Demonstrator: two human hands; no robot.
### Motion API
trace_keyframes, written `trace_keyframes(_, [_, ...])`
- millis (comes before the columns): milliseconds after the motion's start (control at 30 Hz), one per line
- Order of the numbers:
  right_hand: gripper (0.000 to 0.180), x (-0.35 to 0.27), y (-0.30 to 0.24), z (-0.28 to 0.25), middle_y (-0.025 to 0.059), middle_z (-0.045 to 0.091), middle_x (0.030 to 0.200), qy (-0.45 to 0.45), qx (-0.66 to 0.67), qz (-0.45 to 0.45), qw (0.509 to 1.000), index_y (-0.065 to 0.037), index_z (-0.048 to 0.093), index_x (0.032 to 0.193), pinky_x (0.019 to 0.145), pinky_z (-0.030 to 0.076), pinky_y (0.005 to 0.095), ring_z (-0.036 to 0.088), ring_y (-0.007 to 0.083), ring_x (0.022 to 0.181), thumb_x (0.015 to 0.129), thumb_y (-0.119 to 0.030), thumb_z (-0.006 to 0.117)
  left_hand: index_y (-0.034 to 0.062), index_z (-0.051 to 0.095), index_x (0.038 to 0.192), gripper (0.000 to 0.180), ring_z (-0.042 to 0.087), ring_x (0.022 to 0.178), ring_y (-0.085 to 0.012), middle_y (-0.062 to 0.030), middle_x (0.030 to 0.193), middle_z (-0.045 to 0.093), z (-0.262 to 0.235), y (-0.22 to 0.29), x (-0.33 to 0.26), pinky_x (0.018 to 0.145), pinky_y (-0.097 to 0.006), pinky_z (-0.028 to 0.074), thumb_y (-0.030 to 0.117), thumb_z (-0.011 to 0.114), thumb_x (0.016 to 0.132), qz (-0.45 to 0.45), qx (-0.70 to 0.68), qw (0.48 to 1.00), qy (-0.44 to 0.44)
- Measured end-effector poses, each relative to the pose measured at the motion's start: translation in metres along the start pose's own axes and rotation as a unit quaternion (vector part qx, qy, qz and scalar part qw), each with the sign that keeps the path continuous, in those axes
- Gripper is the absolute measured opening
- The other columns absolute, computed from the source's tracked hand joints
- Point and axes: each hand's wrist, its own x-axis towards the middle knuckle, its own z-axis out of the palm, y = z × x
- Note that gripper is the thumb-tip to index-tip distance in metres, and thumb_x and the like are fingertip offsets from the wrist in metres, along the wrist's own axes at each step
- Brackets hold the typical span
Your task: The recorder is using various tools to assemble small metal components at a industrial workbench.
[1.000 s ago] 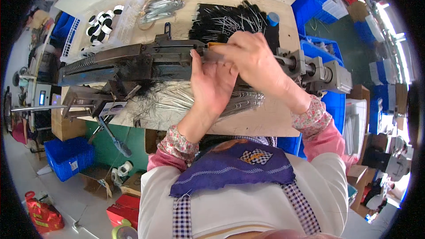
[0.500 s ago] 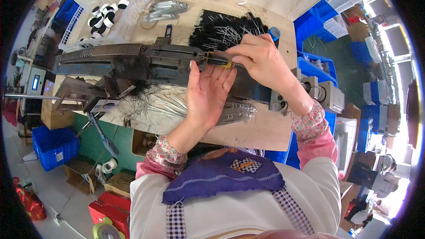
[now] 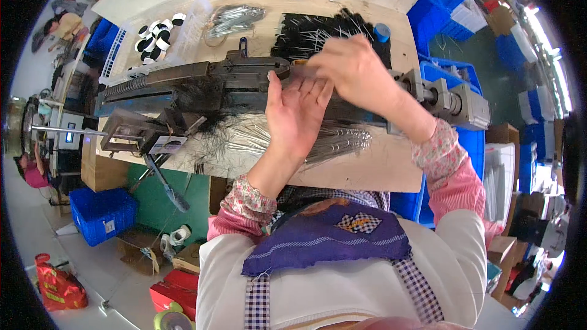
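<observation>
A long dark metal machine (image 3: pixel 247 79) lies across the bench, with black bristle scraps gathered around its middle. At its right end my left hand (image 3: pixel 296 113) is held palm up, fingers extended and thumb apart, with nothing seen in it. Just above those fingertips, my right hand (image 3: pixel 354 70) has thumb and fingers drawn together in a pinch; motion blurs it, and whatever it holds cannot be made out. A small yellow part (image 3: pixel 299 62) shows at the machine's end, partly hidden by the right hand. Behind the hands lies a pile of black brushes (image 3: pixel 293 40) with wire stems.
Loose metal wires (image 3: pixel 342 140) lie in front of the machine. Another wire bundle (image 3: pixel 238 18) sits at the back, beside a white basket (image 3: pixel 202 9) of black-and-white round pieces. A motor-like unit (image 3: pixel 455 104) projects at the right. A blue round container (image 3: pixel 382 32) stands behind.
The whole view has shifted slightly. My right hand has lifted a little and is now blurred, and less of the yellow-edged part shows. My left hand remains palm up by the machine's end.
</observation>
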Motion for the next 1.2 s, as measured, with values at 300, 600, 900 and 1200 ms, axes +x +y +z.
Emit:
trace_keyframes(300, [0.025, 0.007, -0.031, -0.02, 0.0189, 0.063, 0.071, -0.134, -0.007, 0.176, 0.975, -0.003, 0.055, 0.111, 0.058, 0.05, 0.0426, 0.063, 0.035, 0.069, 0.086, -0.01, 0.054, -0.0029, 0.049, 0.104, 0.057, 0.048, 0.114, -0.0265, -0.013, 0.112, 0.053, 0.001, 0.009, -0.006, 0.106, -0.038, 0.034, 0.052, 0.036, 0.097, 0.016, 0.055, 0.998, 0.002])
trace_keyframes(600, [0.016, 0.008, -0.029, -0.007, 0.015, 0.062, 0.062, -0.149, -0.11, 0.064, 0.981, 0.0, 0.056, 0.087, 0.05, 0.051, 0.0405, 0.065, 0.0338, 0.06, 0.073, -0.008, 0.06, -0.0018, 0.048, 0.102, 0.046, 0.05, 0.104, -0.0261, -0.0117, 0.099, 0.053, 0.016, 0.012, -0.002, 0.099, -0.038, 0.04, 0.044, 0.043, 0.097, 0.013, 0.117, 0.99, 0.075])
trace_keyframes(900, [0.019, -0.12, -0.046, 0.0, 0.0123, 0.061, 0.083, -0.223, 0.064, 0.086, 0.969, -0.005, 0.056, 0.096, 0.062, 0.054, 0.0381, 0.064, 0.0284, 0.079, 0.078, -0.009, 0.056, 0.0088, 0.054, 0.106, 0.02, 0.053, 0.103, -0.0149, -0.0016, 0.106, 0.057, -0.022, -0.041, -0.006, 0.095, -0.031, 0.041, 0.026, 0.054, 0.096, 0.021, 0.101, 0.99, 0.094])
trace_keyframes(1200, [0.011, -0.134, -0.039, 0.032, 0.0067, 0.061, 0.085, -0.246, 0.096, 0.033, 0.964, -0.007, 0.061, 0.086, 0.066, 0.053, 0.0377, 0.064, 0.0263, 0.082, 0.078, -0.012, 0.056, -0.0037, 0.043, 0.136, 0.05, 0.042, 0.13, -0.0364, -0.0252, 0.145, 0.034, -0.04, 0.035, -0.113, 0.112, -0.044, 0.028, 0.013, 0.056, 0.091, 0.063, 0.515, 0.846, -0.122])
